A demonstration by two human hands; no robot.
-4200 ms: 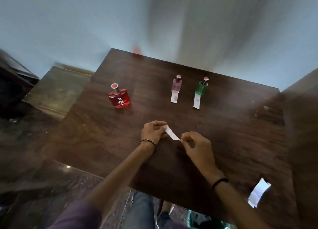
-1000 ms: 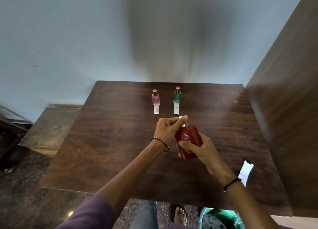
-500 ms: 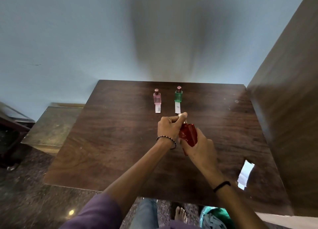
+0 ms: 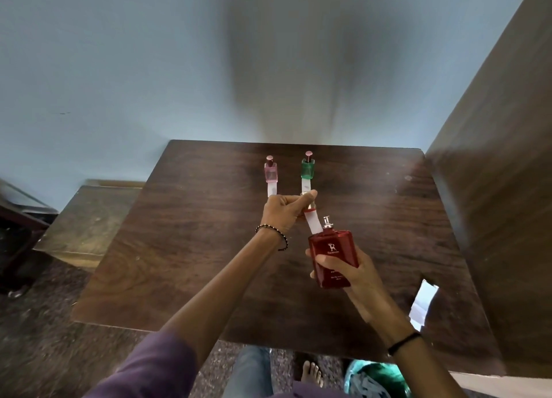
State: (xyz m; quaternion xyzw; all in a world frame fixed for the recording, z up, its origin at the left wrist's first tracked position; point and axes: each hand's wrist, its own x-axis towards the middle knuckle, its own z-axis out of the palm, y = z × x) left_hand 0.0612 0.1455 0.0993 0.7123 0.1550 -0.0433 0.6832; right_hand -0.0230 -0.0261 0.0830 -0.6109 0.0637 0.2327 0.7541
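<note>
My right hand [image 4: 357,276] grips a red square perfume bottle [image 4: 333,254] above the middle of the dark wooden table [image 4: 179,248]. Its cap is off, so the metal spray nozzle [image 4: 327,220] stands bare. Just up and to the left, my left hand [image 4: 285,211] is curled round the cap [image 4: 310,207], which has a red ring, and a white paper strip [image 4: 313,225]. The strip's lower end reaches down beside the nozzle.
A pink bottle [image 4: 271,172] and a green bottle [image 4: 308,167] stand at the table's far side, each with a paper strip lying in front. A white paper sheet [image 4: 422,302] lies near the right edge. A wooden panel [image 4: 493,188] rises on the right; a low side table [image 4: 89,215] stands to the left.
The cap has come off the red bottle. My left hand stays up with the cap and strip, while my right hand has drawn the bottle down and to the right.
</note>
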